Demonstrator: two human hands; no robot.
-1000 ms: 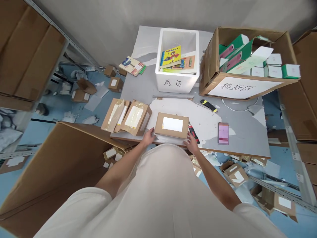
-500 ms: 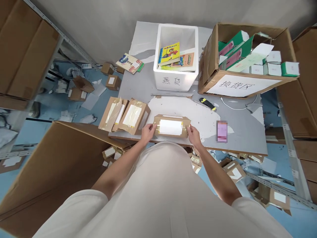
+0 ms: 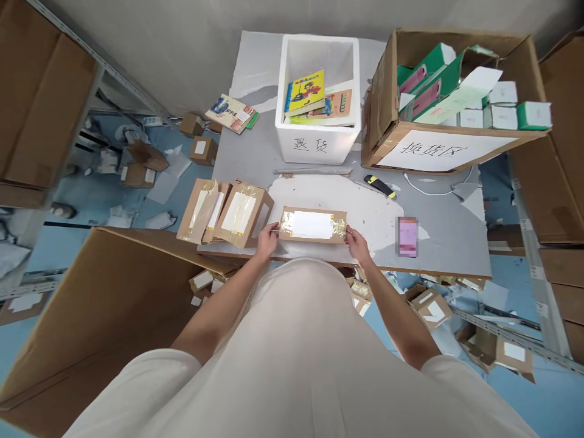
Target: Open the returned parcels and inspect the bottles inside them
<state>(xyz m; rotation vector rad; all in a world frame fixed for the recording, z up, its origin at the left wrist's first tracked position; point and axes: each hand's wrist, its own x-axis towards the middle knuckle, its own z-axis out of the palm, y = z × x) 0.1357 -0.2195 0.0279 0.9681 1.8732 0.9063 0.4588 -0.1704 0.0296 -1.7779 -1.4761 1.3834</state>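
A taped cardboard box (image 3: 312,225) with a white label on its upper face lies at the table's front edge, between my two hands. My left hand (image 3: 267,240) grips its left end, fingers closed at the corner. At the right end my right hand (image 3: 357,244) holds it the same way, thumb and fingers pressed on the edge. Just left of my left hand a second labelled box (image 3: 246,216) stands tilted against another taped box (image 3: 201,210). Beyond my right hand lie a black and yellow box cutter (image 3: 380,187) and a pink-screened phone (image 3: 407,237).
A white foam bin (image 3: 314,143) with books and a large carton (image 3: 447,152) with green-and-white boxes stand at the back. Books (image 3: 230,114) lie at the table's left edge. A big open carton (image 3: 104,316) stands at lower left. Shelving flanks both sides; boxes litter the floor.
The box has tipped so its labelled face shows more fully from above, and its far side face has gone from view. Both hands stay at its ends; the camera view shifted slightly.
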